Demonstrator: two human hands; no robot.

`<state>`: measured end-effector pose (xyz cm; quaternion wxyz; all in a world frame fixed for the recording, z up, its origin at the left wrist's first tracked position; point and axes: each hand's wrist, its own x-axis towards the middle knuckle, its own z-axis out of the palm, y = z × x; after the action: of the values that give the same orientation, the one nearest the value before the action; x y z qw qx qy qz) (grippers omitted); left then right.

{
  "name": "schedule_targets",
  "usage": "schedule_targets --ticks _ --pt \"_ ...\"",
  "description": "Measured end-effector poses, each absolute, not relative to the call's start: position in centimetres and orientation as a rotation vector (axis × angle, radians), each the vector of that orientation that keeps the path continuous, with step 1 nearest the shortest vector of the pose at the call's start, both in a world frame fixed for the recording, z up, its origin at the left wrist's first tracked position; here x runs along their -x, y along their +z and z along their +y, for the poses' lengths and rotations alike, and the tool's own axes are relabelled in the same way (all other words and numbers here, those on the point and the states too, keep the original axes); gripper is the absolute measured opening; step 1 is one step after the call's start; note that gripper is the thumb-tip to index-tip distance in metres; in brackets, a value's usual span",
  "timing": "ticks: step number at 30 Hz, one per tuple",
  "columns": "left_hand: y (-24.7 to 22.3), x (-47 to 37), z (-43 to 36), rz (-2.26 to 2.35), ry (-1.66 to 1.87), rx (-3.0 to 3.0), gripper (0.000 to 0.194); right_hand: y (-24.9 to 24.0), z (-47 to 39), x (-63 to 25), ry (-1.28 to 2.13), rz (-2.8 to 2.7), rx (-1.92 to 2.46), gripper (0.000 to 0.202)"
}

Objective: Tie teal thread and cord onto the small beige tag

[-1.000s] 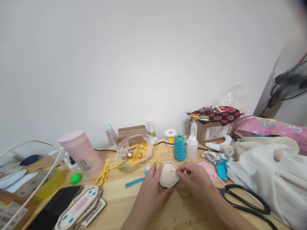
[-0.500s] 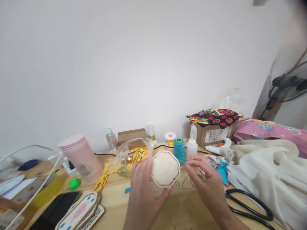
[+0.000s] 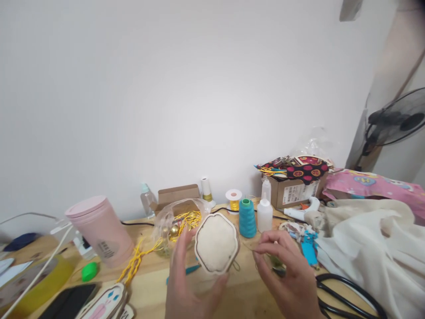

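In the head view, my left hand (image 3: 192, 283) grips a cream scalloped piece (image 3: 217, 243) by its sides, thumb at the bottom edge. A dark line runs around the piece just inside its rim, and a small dark spot shows near its lower right. To the right, the fingertips of my right hand (image 3: 287, 270) pinch a thin thread (image 3: 247, 246) that reaches toward the piece. Whether a needle is in the pinch is too small to tell. Behind the hands stands a cone of teal thread (image 3: 247, 219).
White squeeze bottles (image 3: 264, 215), a yellow spool (image 3: 233, 203) and a cardboard box (image 3: 292, 190) of fabric stand along the wall. Black-handled scissors (image 3: 348, 290) and cream cloth (image 3: 375, 243) lie right. Left are a pink tumbler (image 3: 102, 232), a phone (image 3: 71, 301) and a bag of yellow cords (image 3: 186, 221).
My left hand has moved slightly left and down in view with the scalloped piece. My right hand is lower, still pinching the thread. The whole view has shifted a little.
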<state>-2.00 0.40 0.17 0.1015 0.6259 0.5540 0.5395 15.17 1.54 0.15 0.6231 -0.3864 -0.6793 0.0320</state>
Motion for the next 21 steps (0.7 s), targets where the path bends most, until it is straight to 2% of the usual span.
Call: schedule_targets --ticks 6,21 --pt "-0.1 1.5 1.0 1.229 1.458 -1.273 0.068 0.8 0.8 -14.7 -0.145 -1.638 0.75 0.018" --pt "-1.7 1.4 1.3 1.115 1.346 -1.261 0.062 1.1 0.8 -14.7 -0.21 -1.686 0.711 0.019"
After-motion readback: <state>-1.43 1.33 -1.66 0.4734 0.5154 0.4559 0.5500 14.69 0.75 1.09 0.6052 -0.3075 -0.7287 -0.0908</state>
